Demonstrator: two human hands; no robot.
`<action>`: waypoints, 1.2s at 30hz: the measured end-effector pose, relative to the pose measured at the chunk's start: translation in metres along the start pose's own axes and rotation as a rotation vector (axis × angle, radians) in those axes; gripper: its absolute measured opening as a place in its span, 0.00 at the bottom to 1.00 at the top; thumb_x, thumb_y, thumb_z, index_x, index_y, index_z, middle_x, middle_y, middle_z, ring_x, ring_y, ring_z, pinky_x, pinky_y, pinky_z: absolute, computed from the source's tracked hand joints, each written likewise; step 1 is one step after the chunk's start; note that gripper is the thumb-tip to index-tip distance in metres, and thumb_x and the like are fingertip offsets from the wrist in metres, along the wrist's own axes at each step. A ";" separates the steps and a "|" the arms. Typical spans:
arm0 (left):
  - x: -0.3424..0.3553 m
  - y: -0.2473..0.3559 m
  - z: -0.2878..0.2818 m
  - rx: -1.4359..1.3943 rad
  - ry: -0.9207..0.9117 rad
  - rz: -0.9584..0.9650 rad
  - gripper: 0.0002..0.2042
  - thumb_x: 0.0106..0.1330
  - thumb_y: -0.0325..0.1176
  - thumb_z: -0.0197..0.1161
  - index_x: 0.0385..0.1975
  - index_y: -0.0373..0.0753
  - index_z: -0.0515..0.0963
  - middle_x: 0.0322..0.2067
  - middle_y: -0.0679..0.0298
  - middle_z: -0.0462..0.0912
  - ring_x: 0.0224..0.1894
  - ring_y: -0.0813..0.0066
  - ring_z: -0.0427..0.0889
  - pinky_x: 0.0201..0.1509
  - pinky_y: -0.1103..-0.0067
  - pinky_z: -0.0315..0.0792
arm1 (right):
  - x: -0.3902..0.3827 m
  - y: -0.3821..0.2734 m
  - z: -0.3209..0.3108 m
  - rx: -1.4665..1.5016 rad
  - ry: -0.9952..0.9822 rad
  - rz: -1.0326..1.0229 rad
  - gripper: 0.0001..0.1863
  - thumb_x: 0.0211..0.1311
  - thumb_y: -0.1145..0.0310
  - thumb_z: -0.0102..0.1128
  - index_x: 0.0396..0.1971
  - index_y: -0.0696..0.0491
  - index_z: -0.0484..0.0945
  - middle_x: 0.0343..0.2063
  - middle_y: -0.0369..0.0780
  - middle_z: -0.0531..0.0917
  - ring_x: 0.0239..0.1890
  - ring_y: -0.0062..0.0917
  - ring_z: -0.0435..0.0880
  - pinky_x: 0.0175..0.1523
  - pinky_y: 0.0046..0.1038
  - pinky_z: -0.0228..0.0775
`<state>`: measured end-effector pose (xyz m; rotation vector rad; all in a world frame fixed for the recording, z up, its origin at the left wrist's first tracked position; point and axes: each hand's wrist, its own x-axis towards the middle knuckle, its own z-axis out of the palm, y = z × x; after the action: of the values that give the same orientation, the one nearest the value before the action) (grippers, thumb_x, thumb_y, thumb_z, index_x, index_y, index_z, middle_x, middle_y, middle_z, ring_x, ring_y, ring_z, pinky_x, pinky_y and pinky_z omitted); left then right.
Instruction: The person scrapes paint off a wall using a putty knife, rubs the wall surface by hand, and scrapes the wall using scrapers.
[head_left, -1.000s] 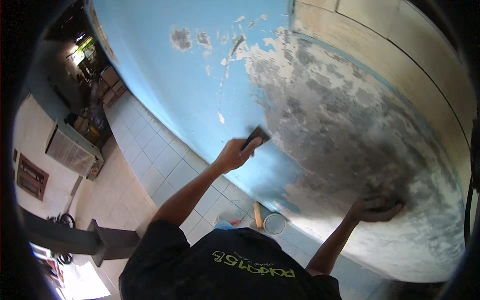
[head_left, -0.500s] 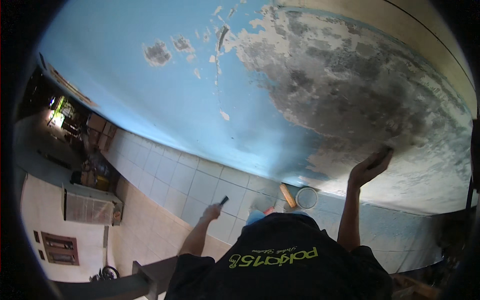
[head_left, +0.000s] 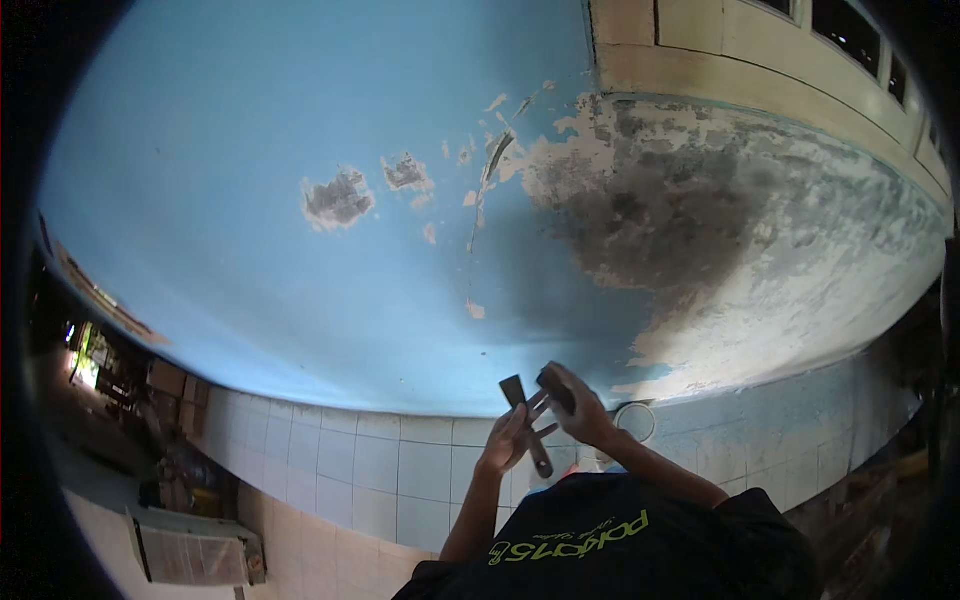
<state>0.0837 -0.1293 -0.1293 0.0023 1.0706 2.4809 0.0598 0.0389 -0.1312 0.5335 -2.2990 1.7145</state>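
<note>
My left hand point(head_left: 505, 442), at the lower middle, is closed round a putty knife point(head_left: 512, 391) with a dark, flat blade. Its blade points up and its handle point(head_left: 541, 458) sticks out below my fingers. Close by on the right, my right hand point(head_left: 585, 412) is closed on a dark pad point(head_left: 556, 388) whose exact kind I cannot make out. The hands are nearly touching, in front of the wall's lower part. Beyond them rises the blue wall point(head_left: 400, 290), with a large patch of bare grey plaster point(head_left: 670, 215) to the right and smaller scraped spots point(head_left: 338, 200) to the left.
A round white container point(head_left: 652, 420) stands behind my right wrist, beside the wall. White tiles point(head_left: 378, 463) run along the wall's foot. A cream wooden frame point(head_left: 690, 75) borders the wall at upper right. A pale cabinet point(head_left: 195, 552) and boxes point(head_left: 180, 385) are at lower left.
My right hand has come off the grey plaster and moved left and down. My left hand has moved right, and the putty knife shows more fully. The view has shifted.
</note>
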 end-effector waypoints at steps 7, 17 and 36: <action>0.022 0.011 -0.016 -0.005 0.086 -0.085 0.19 0.70 0.47 0.46 0.44 0.36 0.71 0.33 0.63 0.76 0.36 0.74 0.76 0.39 0.77 0.72 | 0.000 -0.038 0.024 -0.530 -0.232 0.039 0.36 0.47 0.72 0.61 0.60 0.54 0.60 0.59 0.53 0.64 0.65 0.46 0.56 0.67 0.45 0.45; 0.003 0.040 -0.012 0.931 0.000 0.235 0.15 0.68 0.37 0.51 0.32 0.30 0.76 0.29 0.59 0.73 0.32 0.72 0.73 0.30 0.75 0.66 | 0.002 -0.071 0.050 0.300 0.070 0.304 0.19 0.68 0.63 0.47 0.49 0.63 0.68 0.40 0.47 0.76 0.40 0.26 0.79 0.44 0.28 0.73; -0.023 0.044 -0.094 1.243 0.329 0.214 0.17 0.64 0.43 0.58 0.37 0.34 0.81 0.29 0.52 0.78 0.34 0.64 0.75 0.40 0.72 0.69 | -0.012 -0.018 -0.041 0.410 0.359 0.730 0.11 0.68 0.65 0.42 0.43 0.55 0.67 0.20 0.37 0.76 0.15 0.15 0.69 0.18 0.20 0.62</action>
<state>0.0711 -0.2301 -0.1610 0.0863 2.6574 1.5795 0.0771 0.0752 -0.1083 -0.6049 -1.9932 2.3660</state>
